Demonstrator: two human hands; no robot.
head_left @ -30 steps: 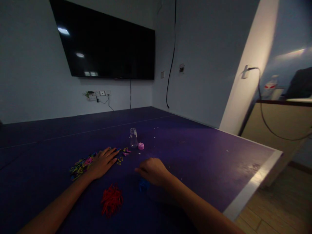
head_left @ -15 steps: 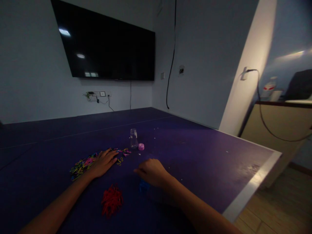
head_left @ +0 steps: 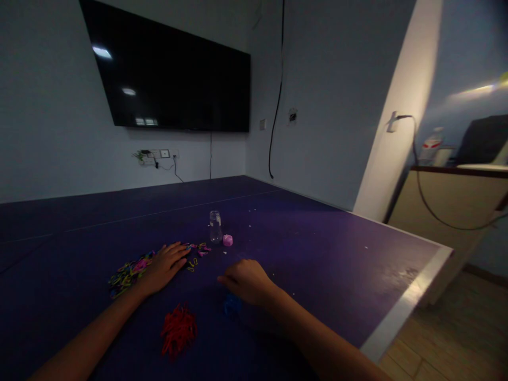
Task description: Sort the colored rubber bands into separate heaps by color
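Note:
My left hand (head_left: 164, 266) lies flat with fingers stretched out on a scatter of multicoloured small bands (head_left: 127, 272) on the dark blue table (head_left: 317, 248). My right hand (head_left: 246, 280) rests curled on the table, fingers closed in a pinch; what they hold is too small to make out. A small blue heap (head_left: 230, 305) sits just below the right wrist. A red heap of bands (head_left: 178, 330) lies nearer me, between my forearms. A small clear bottle (head_left: 215, 226) stands upright beyond the hands, with a pink cap (head_left: 227, 240) beside it.
The table's white-edged right border (head_left: 405, 312) drops to a wooden floor. A large dark screen (head_left: 170, 79) hangs on the far wall above wall sockets (head_left: 156, 154). A cable (head_left: 278, 90) hangs in the corner. A counter (head_left: 456, 196) stands at right.
Both hands stay in nearly the same place; the view has shifted slightly, so everything sits a little lower and left.

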